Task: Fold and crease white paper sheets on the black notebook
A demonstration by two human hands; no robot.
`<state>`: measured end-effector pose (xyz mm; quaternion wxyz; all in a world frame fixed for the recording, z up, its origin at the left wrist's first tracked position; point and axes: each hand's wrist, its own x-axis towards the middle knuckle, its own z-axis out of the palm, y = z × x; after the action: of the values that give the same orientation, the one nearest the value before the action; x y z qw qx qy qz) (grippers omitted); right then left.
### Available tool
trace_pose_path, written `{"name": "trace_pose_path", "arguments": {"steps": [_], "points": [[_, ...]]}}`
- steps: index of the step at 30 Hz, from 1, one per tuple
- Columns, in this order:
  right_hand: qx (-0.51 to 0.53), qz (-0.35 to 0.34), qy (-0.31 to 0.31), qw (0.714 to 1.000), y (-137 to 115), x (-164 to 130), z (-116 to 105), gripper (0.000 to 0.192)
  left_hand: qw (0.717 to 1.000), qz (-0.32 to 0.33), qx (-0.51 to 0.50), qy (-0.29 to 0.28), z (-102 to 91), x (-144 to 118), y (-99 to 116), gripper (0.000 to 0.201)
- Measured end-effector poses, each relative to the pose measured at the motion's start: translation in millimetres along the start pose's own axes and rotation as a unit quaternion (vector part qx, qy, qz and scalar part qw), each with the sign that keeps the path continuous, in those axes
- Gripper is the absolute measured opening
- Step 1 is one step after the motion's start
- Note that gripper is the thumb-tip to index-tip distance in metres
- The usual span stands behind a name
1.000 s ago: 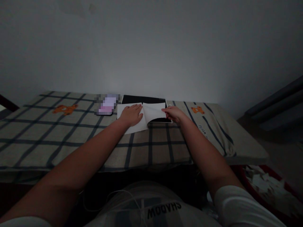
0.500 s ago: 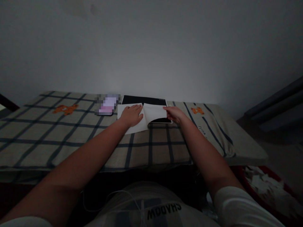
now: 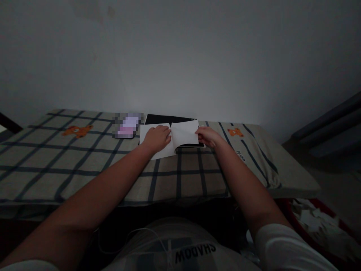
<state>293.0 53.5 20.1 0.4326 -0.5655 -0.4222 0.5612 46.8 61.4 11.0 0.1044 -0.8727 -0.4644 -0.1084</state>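
A grey wall (image 3: 180, 56) fills the upper half of the view, and below it a checked cloth (image 3: 84, 165) with dark stripes covers the table from edge to edge. Taking the white paper (image 3: 184, 134) as the landmark: it lies at the far middle of the cloth, near the wall, partly over a black pad (image 3: 169, 119) whose dark top edge shows just behind it. Right of the paper and much nearer the person, a red bin (image 3: 316, 222) of white scraps sits on the floor below the table edge. Well left of the paper an orange bear print (image 3: 77, 130) marks the cloth, and a second bear print (image 3: 235, 131) lies just right of it. Just left of the paper lies a blurred-out phone (image 3: 127, 125) with a lit screen. The left hand (image 3: 156, 138) rests flat on the paper's left half, fingers spread and pressing it down. The right hand (image 3: 207, 136) is at the paper's right edge, fingers closed in a pinch on that edge, and the sheet bulges up between the two hands.
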Motion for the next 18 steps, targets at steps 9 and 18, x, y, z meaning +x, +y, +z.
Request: {"name": "trace_pose_path", "arguments": {"steps": [9,18], "points": [[0.000,-0.016,0.039,0.999,10.1,13.2,-2.8,0.009,0.999,-0.018,-0.031,-0.023,0.9,-0.9,-1.5,0.054],[0.031,0.018,0.027,0.999,0.6,7.1,-4.0,0.008,1.000,0.010,-0.007,-0.002,7.0,-1.9,-3.5,0.059]]}}
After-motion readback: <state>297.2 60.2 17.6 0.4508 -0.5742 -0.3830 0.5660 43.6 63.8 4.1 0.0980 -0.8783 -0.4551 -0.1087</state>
